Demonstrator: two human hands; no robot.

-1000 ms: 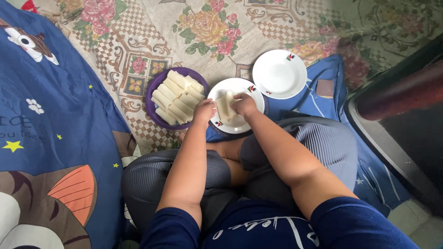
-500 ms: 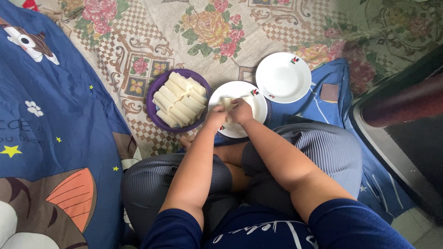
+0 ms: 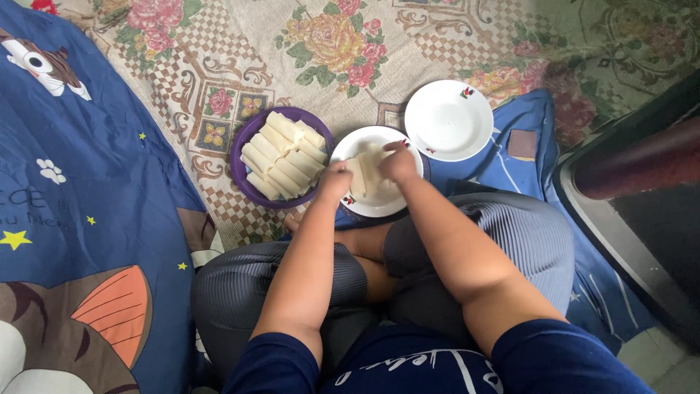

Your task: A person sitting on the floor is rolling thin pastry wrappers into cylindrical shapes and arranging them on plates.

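Left hand [image 3: 337,177] & right hand [image 3: 398,162], fingers curled, grasp a pale wrapper [image 3: 367,172] on white plate [image 3: 379,206]; purple plate [image 3: 246,143] of rolls just left, empty plate [image 3: 448,120] right.

On the mat [image 3: 219,44], the bowl of rolls [image 3: 283,157] lies left of the near plate [image 3: 377,204], with the empty plate [image 3: 448,120] behind-right.
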